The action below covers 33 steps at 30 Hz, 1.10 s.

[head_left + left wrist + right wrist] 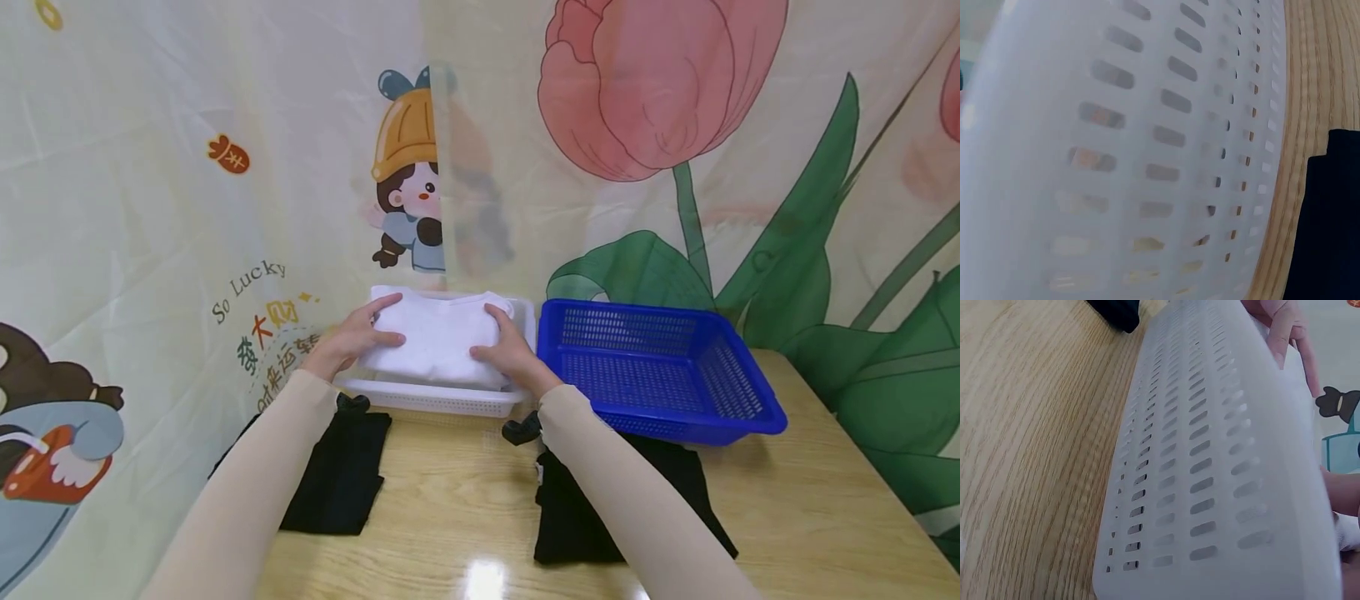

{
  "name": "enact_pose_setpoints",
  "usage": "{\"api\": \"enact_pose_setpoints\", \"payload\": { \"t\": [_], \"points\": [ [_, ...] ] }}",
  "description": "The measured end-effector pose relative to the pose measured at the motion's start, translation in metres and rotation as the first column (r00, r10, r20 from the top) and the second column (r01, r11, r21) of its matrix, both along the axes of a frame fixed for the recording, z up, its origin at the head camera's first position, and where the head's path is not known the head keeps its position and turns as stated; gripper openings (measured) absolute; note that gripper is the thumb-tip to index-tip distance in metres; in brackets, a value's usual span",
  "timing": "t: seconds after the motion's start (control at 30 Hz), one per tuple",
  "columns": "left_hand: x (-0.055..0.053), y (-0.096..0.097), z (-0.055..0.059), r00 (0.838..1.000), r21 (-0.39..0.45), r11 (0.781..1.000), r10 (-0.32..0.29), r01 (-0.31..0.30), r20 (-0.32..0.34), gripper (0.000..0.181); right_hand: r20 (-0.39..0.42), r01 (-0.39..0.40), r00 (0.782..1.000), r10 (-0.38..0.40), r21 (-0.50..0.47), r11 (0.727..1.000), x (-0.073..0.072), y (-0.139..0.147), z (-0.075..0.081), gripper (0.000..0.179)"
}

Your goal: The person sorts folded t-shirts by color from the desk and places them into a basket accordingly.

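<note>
A folded white shirt [438, 337], its neckline at the far side, lies in a white perforated basket [431, 398] in the head view. My left hand [352, 333] rests on the shirt's left side, thumb and a finger spread on the cloth. On the right side my right hand [513, 350] touches it the same way, thumb nearer to me. Other fingers are hidden. In the right wrist view the left hand's fingers [1280, 334] reach straight down past the basket rim. The left wrist view is mostly filled by the basket wall [1166, 134].
To the right stands a blue perforated basket [652, 421]. One folded black garment [337, 475] lies at the left of the wooden table [457, 492], another black garment [581, 517] in front of the blue basket. A printed curtain [300, 125] hangs behind.
</note>
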<state>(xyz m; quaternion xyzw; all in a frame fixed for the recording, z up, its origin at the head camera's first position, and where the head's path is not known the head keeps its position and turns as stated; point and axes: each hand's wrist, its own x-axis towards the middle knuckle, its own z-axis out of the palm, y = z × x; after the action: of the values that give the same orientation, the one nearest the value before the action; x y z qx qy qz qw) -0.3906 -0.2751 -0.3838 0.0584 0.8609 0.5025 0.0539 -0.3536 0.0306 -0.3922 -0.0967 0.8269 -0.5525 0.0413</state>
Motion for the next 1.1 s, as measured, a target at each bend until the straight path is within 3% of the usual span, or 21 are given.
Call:
{"api": "enact_pose_setpoints", "payload": {
  "t": [0.33,0.53,0.83,1.1],
  "points": [
    [-0.005,-0.003,-0.015,1.0,0.032,0.999,0.015,-0.015,0.004,0.092,-0.025,0.039,0.999,-0.039,0.022,0.999,-0.015,-0.02,-0.021,0.091],
    [-0.01,-0.003,-0.023,1.0,0.056,0.998,0.016,-0.016,0.006,0.092,-0.008,0.076,0.997,-0.076,0.03,0.997,-0.016,-0.024,-0.023,0.088],
    [-0.016,-0.001,-0.029,0.998,-0.009,0.999,0.052,-0.052,0.026,0.092,-0.039,0.083,0.996,-0.078,0.155,0.984,-0.021,-0.023,-0.027,0.086],
    [-0.018,-0.001,-0.032,1.0,-0.056,0.998,0.027,-0.027,0.015,0.091,-0.04,0.09,0.996,-0.083,0.228,0.969,-0.025,-0.024,-0.03,0.086]
  ]
}}
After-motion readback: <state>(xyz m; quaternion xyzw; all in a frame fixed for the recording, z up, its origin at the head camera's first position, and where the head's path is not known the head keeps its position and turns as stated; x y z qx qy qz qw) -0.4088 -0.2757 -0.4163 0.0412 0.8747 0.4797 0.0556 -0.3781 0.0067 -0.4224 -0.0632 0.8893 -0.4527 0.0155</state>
